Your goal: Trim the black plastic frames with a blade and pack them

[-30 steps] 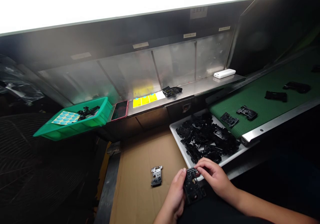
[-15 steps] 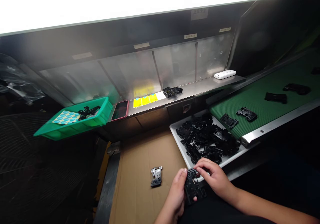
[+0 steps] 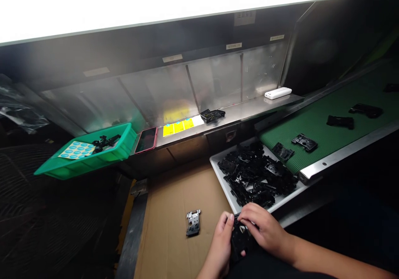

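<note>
Near the bottom of the head view, my left hand (image 3: 222, 239) is closed around the left edge of a black plastic part (image 3: 239, 241), with a fingertip showing below it. My right hand (image 3: 264, 229) bends over the part's upper right, its fingers pressed together against the top edge; what lies under those fingertips is hidden. To the left, a similar part with a shiny metal face (image 3: 193, 222) lies alone on the brown cardboard (image 3: 168, 212). Just beyond my hands stands a white tray (image 3: 225, 187) heaped with black parts (image 3: 255, 171).
A green conveyor belt (image 3: 311, 123) on the right carries several black parts. Along the metal shelf (image 3: 243, 112) sit a white power bank-like device (image 3: 278, 93), black parts (image 3: 212, 115), yellow labels (image 3: 178, 127) and a phone (image 3: 146, 140). A green bin (image 3: 121, 152) stands at left.
My right hand has turned and moved further over the part, covering more of its right side. The left hand keeps its hold. The whole view has shifted slightly.
</note>
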Demonstrator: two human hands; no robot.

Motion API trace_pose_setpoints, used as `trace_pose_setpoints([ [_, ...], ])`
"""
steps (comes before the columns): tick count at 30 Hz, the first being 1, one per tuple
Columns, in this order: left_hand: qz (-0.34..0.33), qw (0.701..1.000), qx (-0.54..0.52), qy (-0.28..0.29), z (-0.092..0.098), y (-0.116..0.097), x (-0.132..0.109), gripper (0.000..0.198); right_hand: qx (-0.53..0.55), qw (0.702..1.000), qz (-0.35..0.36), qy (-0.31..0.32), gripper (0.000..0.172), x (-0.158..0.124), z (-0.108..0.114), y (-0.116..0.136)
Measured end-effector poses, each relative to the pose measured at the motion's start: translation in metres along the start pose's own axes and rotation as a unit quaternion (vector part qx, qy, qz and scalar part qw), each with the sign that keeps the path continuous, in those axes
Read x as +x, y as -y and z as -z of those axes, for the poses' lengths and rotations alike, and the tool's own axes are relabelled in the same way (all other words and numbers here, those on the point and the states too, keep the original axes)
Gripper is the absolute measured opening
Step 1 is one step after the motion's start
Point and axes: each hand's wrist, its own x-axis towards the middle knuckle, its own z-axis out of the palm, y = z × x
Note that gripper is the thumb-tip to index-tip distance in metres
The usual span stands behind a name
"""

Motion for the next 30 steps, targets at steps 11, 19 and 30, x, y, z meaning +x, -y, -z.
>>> trace_pose_setpoints([
  [11,-0.073,0.972,0.221,-0.045,0.043,0.000,0.041,0.047,0.064,0.993,0.013,-0.101,0.026,-0.008,0.011,-0.002],
  [19,-0.091,0.876,0.449,-0.151,0.105,-0.017,0.127,0.034,0.078,0.978,-0.118,-0.155,0.020,-0.021,0.046,-0.044],
  [30,-0.156,0.685,0.686,0.190,-0.008,0.008,0.195,0.068,0.085,0.977,-0.135,-0.144,0.020,-0.022,0.094,-0.075],
])
